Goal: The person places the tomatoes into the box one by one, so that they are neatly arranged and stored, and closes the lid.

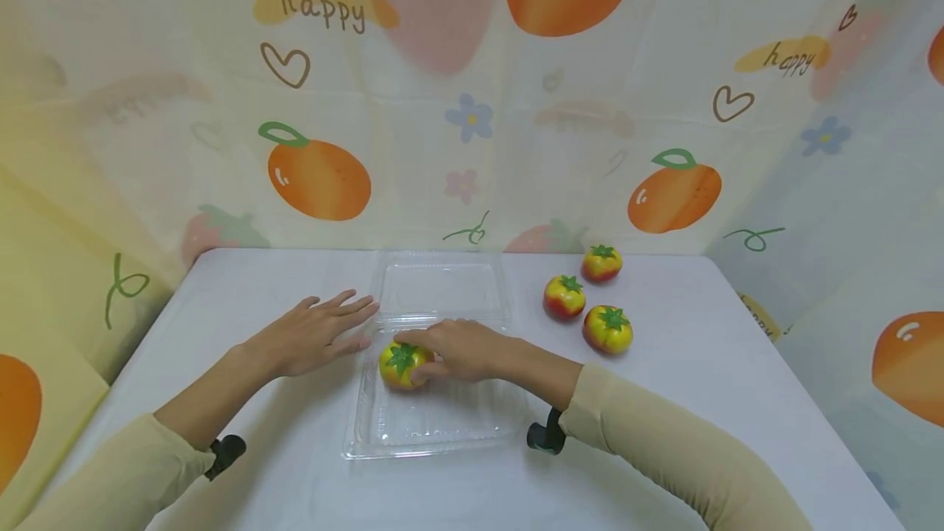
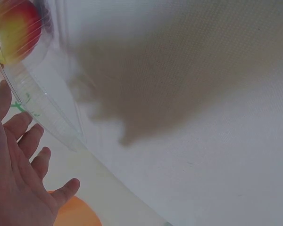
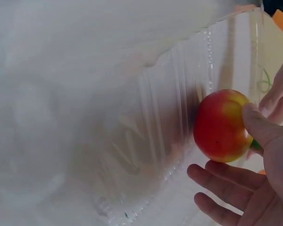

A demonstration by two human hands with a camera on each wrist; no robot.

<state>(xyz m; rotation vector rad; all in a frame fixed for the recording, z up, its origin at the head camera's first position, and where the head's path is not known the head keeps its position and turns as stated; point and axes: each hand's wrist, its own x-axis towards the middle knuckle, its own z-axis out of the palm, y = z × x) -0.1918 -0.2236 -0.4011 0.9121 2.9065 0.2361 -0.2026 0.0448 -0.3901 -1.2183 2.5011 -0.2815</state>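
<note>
A clear plastic clamshell box (image 1: 450, 431) lies unfolded on the white table, its lid (image 1: 442, 289) laid back at the far side. Inside the box's left half, my right hand (image 1: 465, 349) pinches a yellow-and-red tomato (image 1: 401, 363) with a green star-shaped top. The right wrist view shows the thumb against the tomato (image 3: 221, 125), the other fingers spread below. My left hand (image 1: 320, 334) is at the box's left edge, fingers extended and holding nothing. In the left wrist view its fingertips come close to the clear rim; whether they touch, I cannot tell.
Three similar tomatoes stand to the right of the lid: one at the back (image 1: 601, 264), one to the left (image 1: 565, 298) and one nearer (image 1: 608, 329). A printed cloth (image 1: 413, 162) hangs behind the table (image 1: 243, 293) and along its sides.
</note>
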